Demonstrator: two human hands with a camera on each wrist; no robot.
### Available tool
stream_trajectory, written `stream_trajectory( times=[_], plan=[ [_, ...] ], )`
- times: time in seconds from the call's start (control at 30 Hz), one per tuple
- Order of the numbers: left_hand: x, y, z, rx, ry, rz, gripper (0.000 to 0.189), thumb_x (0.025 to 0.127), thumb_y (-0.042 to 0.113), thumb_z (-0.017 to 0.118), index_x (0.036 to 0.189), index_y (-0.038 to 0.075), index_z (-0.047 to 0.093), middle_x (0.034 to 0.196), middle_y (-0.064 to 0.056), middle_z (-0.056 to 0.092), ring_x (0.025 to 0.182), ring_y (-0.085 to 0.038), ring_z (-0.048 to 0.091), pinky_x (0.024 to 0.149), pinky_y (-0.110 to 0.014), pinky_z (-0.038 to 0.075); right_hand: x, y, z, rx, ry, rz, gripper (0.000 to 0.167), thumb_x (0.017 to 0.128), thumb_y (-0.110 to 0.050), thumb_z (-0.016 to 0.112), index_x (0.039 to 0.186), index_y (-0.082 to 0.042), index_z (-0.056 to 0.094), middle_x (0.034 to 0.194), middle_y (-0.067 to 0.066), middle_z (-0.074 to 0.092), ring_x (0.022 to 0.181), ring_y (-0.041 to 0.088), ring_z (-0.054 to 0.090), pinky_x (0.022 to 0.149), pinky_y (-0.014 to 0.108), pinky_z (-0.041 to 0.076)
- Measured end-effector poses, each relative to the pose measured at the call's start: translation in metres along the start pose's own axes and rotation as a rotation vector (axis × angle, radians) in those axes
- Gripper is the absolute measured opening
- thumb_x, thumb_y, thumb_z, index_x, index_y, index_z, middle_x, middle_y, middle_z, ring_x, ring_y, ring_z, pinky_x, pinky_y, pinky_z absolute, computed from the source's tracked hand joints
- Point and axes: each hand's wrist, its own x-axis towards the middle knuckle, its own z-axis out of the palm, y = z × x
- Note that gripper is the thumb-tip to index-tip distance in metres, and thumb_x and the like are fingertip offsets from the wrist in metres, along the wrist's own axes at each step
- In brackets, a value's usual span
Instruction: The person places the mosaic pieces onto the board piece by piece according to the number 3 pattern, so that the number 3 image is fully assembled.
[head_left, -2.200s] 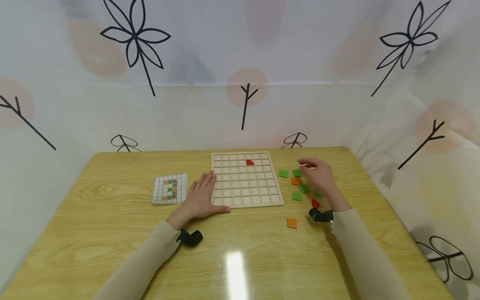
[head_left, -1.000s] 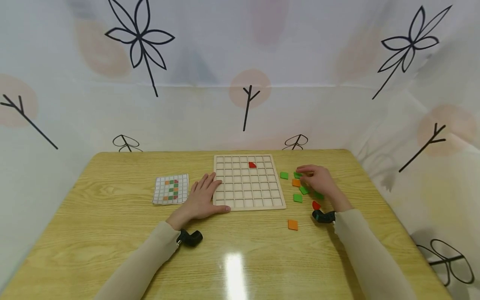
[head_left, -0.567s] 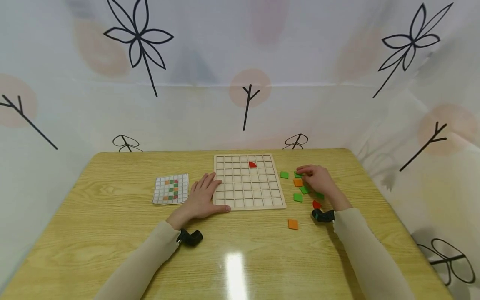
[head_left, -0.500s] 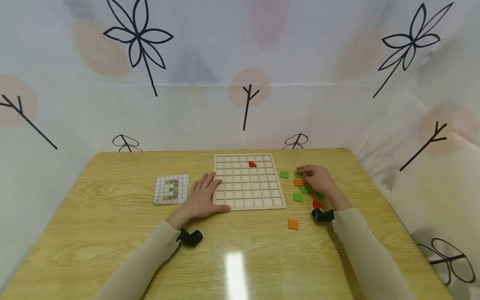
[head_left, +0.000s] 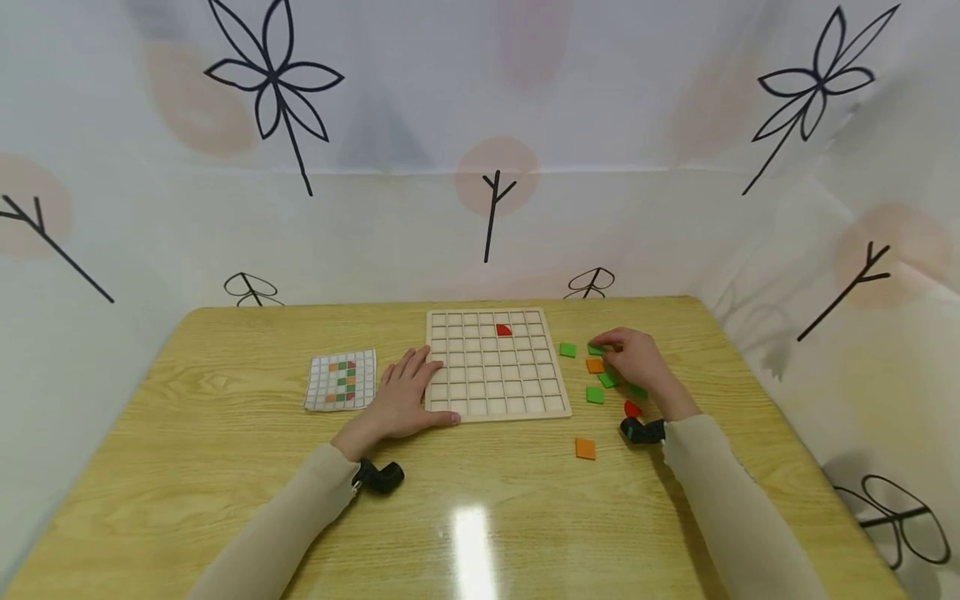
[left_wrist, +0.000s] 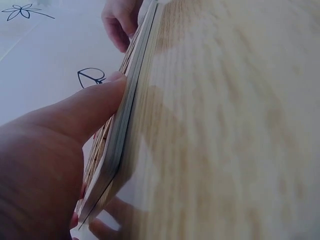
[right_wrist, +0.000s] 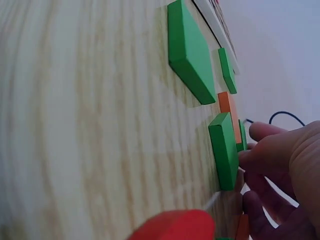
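Note:
My left hand (head_left: 401, 402) lies spread at the near left corner of a square wooden grid board (head_left: 480, 374); the left wrist view shows its thumb pressing the board's edge. One red quarter-round tile (head_left: 503, 331) sits in a cell near the back. To the right of the board, my right hand (head_left: 636, 360) reaches over a loose group of tiles. Its thumb and forefinger pinch a green square tile (right_wrist: 243, 135), which is mostly hidden behind them. Beside the fingers lie an orange tile (head_left: 594, 366) and another green tile (head_left: 607, 380).
A paper pattern card (head_left: 318, 385) with coloured squares lies left of the left hand. More loose pieces lie at the right: a green tile (head_left: 567, 350), a red tile (head_left: 632, 409) by the right wrist and an orange tile (head_left: 585, 449) nearer the front. A patterned cloth hangs behind.
My right hand has come down onto the far green tile, its fingertips closing on it and shifting slightly left. The left hand stays at the board, its fingers now slightly over the edge.

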Motion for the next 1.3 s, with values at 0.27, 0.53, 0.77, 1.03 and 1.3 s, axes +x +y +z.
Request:
stream_trajectory(
  times=[0.27, 0.53, 0.77, 1.03, 1.3],
  plan=[
    [-0.001, -0.002, 0.003, 0.000, 0.000, -0.002, 0.093, 0.086, 0.062, 0.067, 0.155, 0.009, 0.034, 0.165, -0.016, 0.011, 0.151, -0.037, 0.003, 0.116, -0.062, 0.007, -0.001, 0.001, 0.001, 0.017, 0.030, -0.017, 0.033, 0.094, 0.001, 0.058, 0.126, 0.003, 0.066, 0.126, 0.026, 0.057, 0.106, 0.041, 0.059, 0.088, 0.055, 0.050],
    [-0.002, -0.002, 0.002, 0.003, -0.004, -0.010, 0.093, 0.086, 0.062, 0.068, 0.154, 0.009, 0.035, 0.165, -0.016, 0.012, 0.151, -0.037, 0.004, 0.116, -0.062, 0.008, 0.005, -0.016, 0.004, 0.097, 0.061, -0.056, 0.032, 0.093, -0.003, 0.063, 0.124, 0.003, 0.067, 0.120, 0.021, 0.059, 0.106, 0.038, 0.058, 0.086, 0.051, 0.053],
    [-0.001, -0.003, 0.002, -0.001, -0.002, -0.011, 0.093, 0.086, 0.062, 0.068, 0.154, 0.008, 0.036, 0.164, -0.017, 0.013, 0.151, -0.037, 0.004, 0.116, -0.062, 0.008, 0.016, -0.036, 0.016, 0.139, 0.070, -0.140, 0.034, 0.090, 0.002, 0.058, 0.122, 0.006, 0.067, 0.118, 0.022, 0.060, 0.103, 0.036, 0.057, 0.087, 0.050, 0.052],
    [-0.002, -0.003, 0.002, 0.000, 0.007, 0.004, 0.094, 0.085, 0.062, 0.068, 0.154, 0.008, 0.036, 0.164, -0.018, 0.012, 0.150, -0.038, 0.004, 0.116, -0.063, 0.008, 0.030, -0.065, 0.038, 0.169, 0.048, -0.165, 0.033, 0.090, 0.000, 0.061, 0.121, 0.003, 0.069, 0.119, 0.019, 0.059, 0.102, 0.034, 0.057, 0.087, 0.049, 0.053],
    [-0.001, -0.001, 0.001, -0.006, -0.004, 0.004, 0.093, 0.083, 0.064, 0.069, 0.152, 0.010, 0.038, 0.164, -0.017, 0.013, 0.151, -0.037, 0.003, 0.116, -0.062, 0.007, 0.046, -0.089, 0.062, 0.231, 0.032, -0.179, 0.033, 0.087, 0.004, 0.061, 0.119, 0.000, 0.072, 0.119, 0.015, 0.062, 0.102, 0.031, 0.058, 0.088, 0.045, 0.053]
  ],
)
